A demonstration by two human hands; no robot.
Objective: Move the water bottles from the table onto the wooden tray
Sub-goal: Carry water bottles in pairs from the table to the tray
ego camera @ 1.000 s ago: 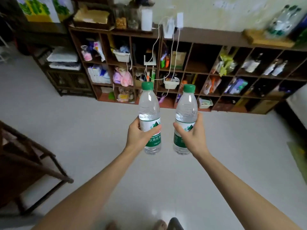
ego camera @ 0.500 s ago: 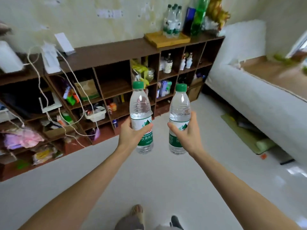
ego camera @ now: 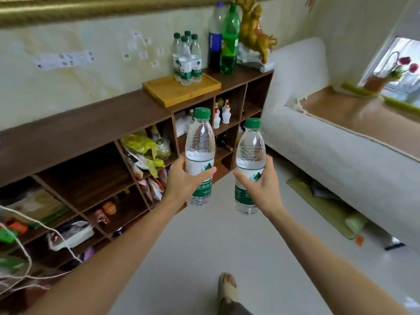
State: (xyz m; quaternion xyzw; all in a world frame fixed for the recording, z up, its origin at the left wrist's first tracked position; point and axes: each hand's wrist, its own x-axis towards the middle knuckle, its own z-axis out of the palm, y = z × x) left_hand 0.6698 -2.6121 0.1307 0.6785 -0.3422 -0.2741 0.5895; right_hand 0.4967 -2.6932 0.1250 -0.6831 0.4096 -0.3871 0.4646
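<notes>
Fingers of the left hand are wrapping the label of one water bottle, and the right hand is gripping a second bottle likewise, both upright at frame centre for carrying. Largest first: the brown cubby shelf is crossing the left half, the wooden tray is sitting on it at upper centre, four bottles clustering on its far end (room remains). Compared with earlier, the tray is looming nearer and larger.
</notes>
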